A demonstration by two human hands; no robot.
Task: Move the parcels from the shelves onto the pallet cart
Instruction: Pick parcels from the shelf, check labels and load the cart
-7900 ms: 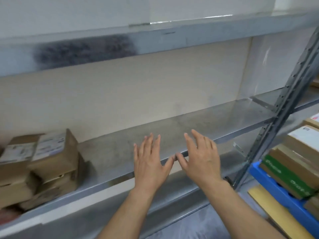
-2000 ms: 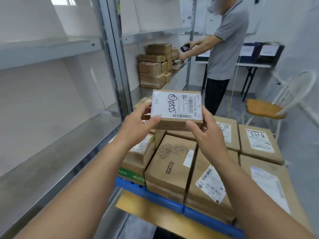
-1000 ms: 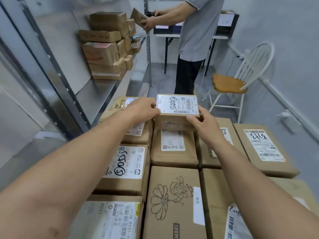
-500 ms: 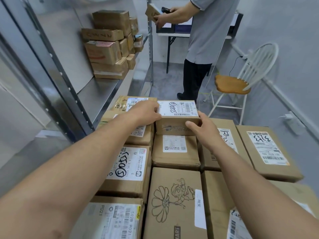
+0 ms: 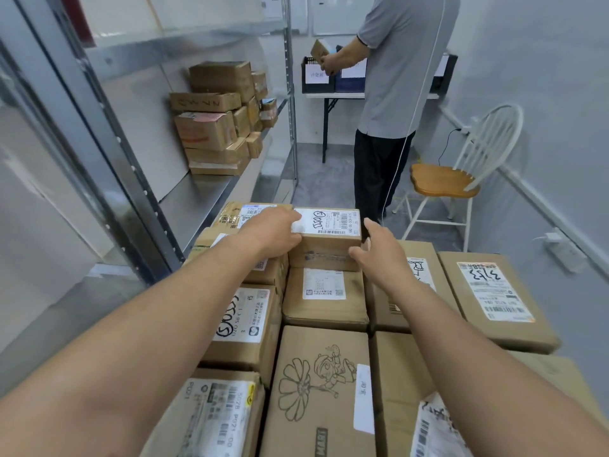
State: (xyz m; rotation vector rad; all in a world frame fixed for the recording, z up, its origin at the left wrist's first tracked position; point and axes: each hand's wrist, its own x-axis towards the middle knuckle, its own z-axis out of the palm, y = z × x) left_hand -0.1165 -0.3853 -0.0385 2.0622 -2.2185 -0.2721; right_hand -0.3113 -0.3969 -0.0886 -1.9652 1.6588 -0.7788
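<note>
Lowered since a second ago, the small labelled parcel (image 5: 326, 240) has been brought down onto the far end of the load on the pallet cart, whose deck is hidden under the boxes, and the right hand (image 5: 384, 255) has been drawn off its right side. The parcel is now seated on a flat brown parcel (image 5: 324, 298) directly beneath the grip. The left hand (image 5: 273, 232) is kept curled over the parcel's left end, covering a corner of its label, with a neighbouring stack (image 5: 244, 216) close against that hand. The right hand is spread and relaxed just beside the right face, nothing being held. Whether its thumb is touching the front face cannot be told. Trouble could be caused by the release itself: the parcel is set at the far rim of the load, and how fully its base is supported beyond the grip is hidden, so an overhang could let it tip away toward the floor. A sideways drag as the left fingers are withdrawn could also skew it, or disturb the stack beside them. More parcels (image 5: 214, 127) are left on the shelf (image 5: 204, 199) beyond the grip, to its left.
</note>
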